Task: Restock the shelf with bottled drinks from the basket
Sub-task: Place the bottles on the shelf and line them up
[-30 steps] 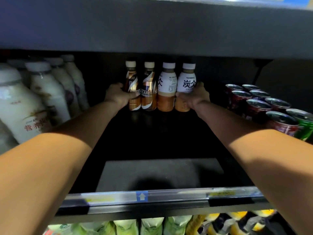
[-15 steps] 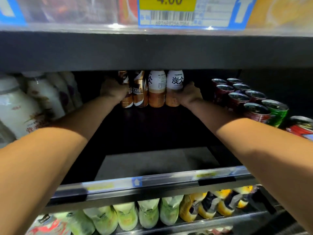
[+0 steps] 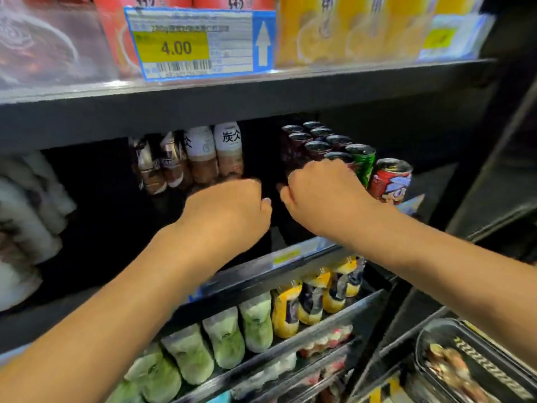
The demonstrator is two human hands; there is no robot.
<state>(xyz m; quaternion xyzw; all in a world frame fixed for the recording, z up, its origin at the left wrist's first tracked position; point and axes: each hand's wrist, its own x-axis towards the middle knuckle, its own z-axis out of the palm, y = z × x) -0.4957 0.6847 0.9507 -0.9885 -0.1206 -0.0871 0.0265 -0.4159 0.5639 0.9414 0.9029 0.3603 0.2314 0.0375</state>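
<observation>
So, the dark metal shelf (image 3: 122, 234) is mostly bare in the middle. A black basket (image 3: 436, 322) sits bottom right, w/ blurry bottles inside, can't make out more. White plastic bottles (image 3: 29, 213) crowd the shelf's left edge, all smeared. Dark red cans (image 3: 313, 141) fill the right side, w/ a green can (image 3: 361, 161) and a red cartoon can (image 3: 390, 181) at the front right corner. Four small bottled drinks (image 3: 200, 158), brown w/ gold or white labels, stand in a row at the back, approx the middle. Left hand (image 3: 229, 210) and right hand (image 3: 322, 196) hover near the front edge, close together, not touching the drinks. Backs face up, fingers curled under, nothing visible in either. Yellow 4.00 price tag (image 3: 175, 48) hangs on the board above.
</observation>
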